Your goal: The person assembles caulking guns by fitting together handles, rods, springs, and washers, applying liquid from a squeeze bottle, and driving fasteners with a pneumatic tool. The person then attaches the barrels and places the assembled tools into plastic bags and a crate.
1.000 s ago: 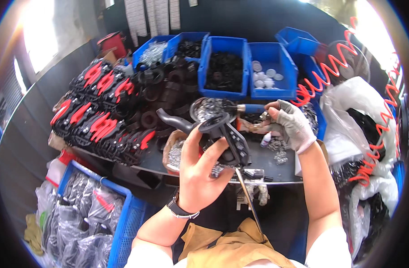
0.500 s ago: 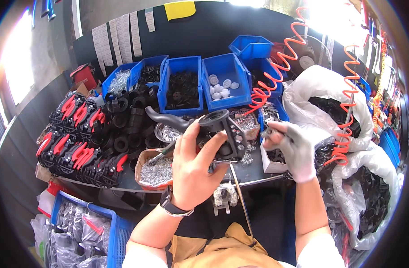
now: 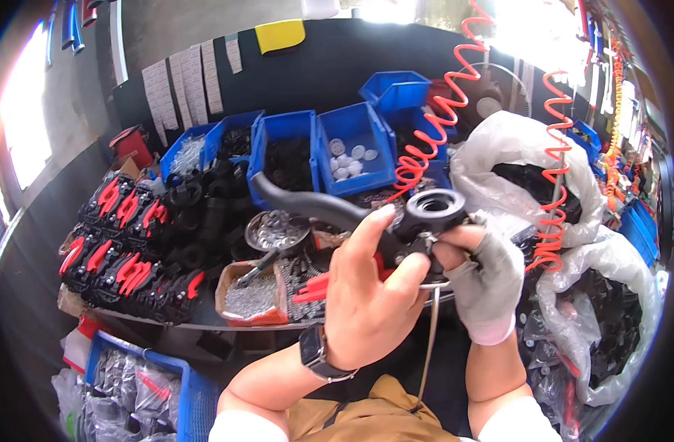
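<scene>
Between my hands is a black plastic part (image 3: 434, 210) with a round ring on top and a long curved arm (image 3: 307, 202) reaching out to the left. My left hand (image 3: 373, 295), bare with a watch on the wrist, is closed around its body. Red bars (image 3: 315, 287) show beside that hand; whether they belong to the part I cannot tell. My right hand (image 3: 488, 283), in a grey fingerless glove, presses its thumb and fingers together at the part's near side. A small shiny metal piece (image 3: 428, 237) shows at those fingertips, its kind too small to tell.
Black-and-red assemblies (image 3: 123, 243) are stacked at the left of the bench. Near the edge stand a box of small metal pieces (image 3: 252, 298) and a bowl of metal rings (image 3: 276, 232). Blue bins (image 3: 355, 147) line the back. Coiled red hoses (image 3: 554, 169) hang beside white sacks (image 3: 513, 147).
The black part has moved right and been turned so its ring faces up. My right hand has come in from the side to meet it. Red bars now show by my left hand.
</scene>
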Available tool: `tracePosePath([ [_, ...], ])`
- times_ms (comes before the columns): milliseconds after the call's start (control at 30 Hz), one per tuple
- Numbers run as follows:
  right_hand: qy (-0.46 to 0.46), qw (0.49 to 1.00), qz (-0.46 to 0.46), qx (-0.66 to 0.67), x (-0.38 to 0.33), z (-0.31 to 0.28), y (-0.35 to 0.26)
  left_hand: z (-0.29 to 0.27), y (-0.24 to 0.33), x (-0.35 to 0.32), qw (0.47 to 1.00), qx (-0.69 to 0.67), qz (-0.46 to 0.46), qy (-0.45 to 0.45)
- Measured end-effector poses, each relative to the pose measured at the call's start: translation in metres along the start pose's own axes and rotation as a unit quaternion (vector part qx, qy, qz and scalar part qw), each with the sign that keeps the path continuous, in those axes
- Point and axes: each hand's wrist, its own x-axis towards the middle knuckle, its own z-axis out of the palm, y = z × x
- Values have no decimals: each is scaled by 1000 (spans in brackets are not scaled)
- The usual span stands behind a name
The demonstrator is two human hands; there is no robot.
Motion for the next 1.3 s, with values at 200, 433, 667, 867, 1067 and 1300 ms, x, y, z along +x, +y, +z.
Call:
tracePosePath([
  [200,-40,886,257,384,-28,10,-4,-6,-3,-39,996,53,-16,-72],
  [433,-148,752,445,464,-89,26,-28,-48,14,-58,994,48,-66,-79],
  [667,-174,827,286,451,-135,89,12,-101,6,-87,917,-287,-76,-266],
  [867,-229,839,364,334,-306,112,28,-48,48,-230,926,-171,-206,-266],
  [1067,-166,861,429,216,-242,93,66,0,24,-267,895,-107,-283,-327],
  [1300,-302,944,95,93,-122,222,97,19,21,-291,906,-77,-290,-300],
])
